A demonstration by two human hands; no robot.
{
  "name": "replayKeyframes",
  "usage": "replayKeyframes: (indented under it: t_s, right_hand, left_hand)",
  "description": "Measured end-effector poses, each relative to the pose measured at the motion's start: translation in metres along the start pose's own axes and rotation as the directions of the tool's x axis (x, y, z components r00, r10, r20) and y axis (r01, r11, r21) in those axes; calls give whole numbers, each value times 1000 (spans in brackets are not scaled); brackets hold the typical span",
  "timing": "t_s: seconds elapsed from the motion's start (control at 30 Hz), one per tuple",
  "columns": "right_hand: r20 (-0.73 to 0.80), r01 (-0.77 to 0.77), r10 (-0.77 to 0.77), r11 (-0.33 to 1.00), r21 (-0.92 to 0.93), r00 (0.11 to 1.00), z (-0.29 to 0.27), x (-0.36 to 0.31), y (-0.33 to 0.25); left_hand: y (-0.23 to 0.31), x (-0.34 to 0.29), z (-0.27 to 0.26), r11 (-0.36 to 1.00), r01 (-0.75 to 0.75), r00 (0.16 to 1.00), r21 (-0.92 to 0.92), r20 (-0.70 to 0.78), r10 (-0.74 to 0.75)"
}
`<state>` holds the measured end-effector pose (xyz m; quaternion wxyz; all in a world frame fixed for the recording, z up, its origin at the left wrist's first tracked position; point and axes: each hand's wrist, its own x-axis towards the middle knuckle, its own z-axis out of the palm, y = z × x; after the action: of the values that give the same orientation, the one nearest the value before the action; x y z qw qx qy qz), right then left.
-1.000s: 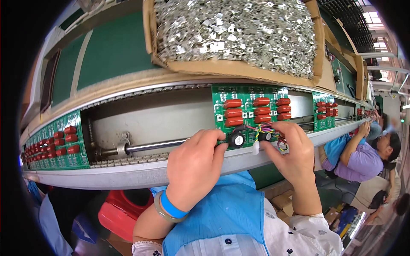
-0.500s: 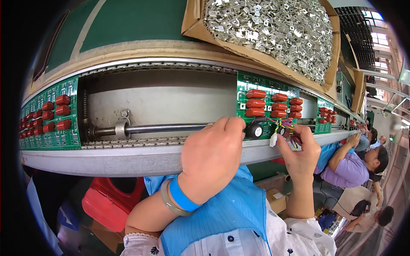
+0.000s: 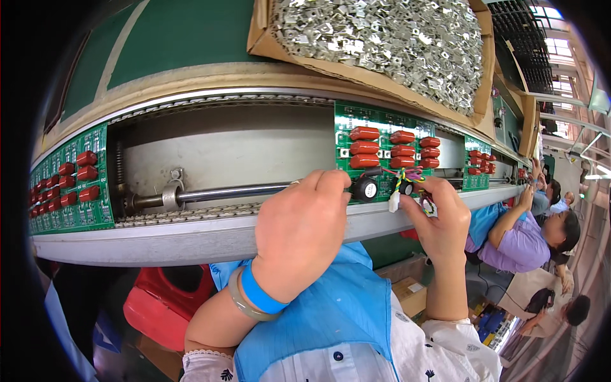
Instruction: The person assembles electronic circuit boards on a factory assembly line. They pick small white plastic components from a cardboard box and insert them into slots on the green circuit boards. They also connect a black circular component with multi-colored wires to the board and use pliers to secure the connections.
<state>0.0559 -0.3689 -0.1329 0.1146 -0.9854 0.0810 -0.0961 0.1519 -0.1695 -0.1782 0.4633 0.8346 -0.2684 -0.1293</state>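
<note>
A green circuit board (image 3: 347, 118) with rows of red capacitors (image 3: 365, 147) lies across the conveyor rails in front of me. My left hand (image 3: 304, 219) is closed at the board's near left corner, its fingertips beside a round black buzzer (image 3: 365, 189); what they grip is hidden. At the near right part of the board, my right hand (image 3: 442, 213) pinches a bundle of coloured wires (image 3: 414, 175) between thumb and fingers. A white plug (image 3: 394, 202) hangs from the bundle by the thumb. A second dark round part shows partly behind the wires.
Beyond the rail stands a cardboard box (image 3: 318, 60) heaped with small metal brackets (image 3: 388, 41). More boards lie on the line, one at left (image 3: 70, 181) and one at right (image 3: 474, 146). A metal rod (image 3: 235, 192) runs between the rails. Co-workers sit along the right.
The whole view has shifted, so the board, box and both hands appear slightly further left. Both hands keep nearly the same places and grips at the board.
</note>
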Motion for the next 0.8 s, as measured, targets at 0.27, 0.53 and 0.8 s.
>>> replayKeyframes:
  t_s: [0.27, 0.53, 0.8]
  right_hand:
    - [1, -3, 3, 1000, 25, 1000, -2, 3, 1]
    - [2, -32, 32, 995, 93, 1000, 1, 0, 7]
    - [-91, -12, 23, 993, 118, 996, 7, -4, 4]
  left_hand:
    - [2, 1, -1, 1000, -14, 1000, -16, -23, 14]
    - [0, 0, 2, 1000, -8, 1000, -10, -26, 8]
    - [1, 1, 3, 1000, 7, 1000, -13, -18, -7]
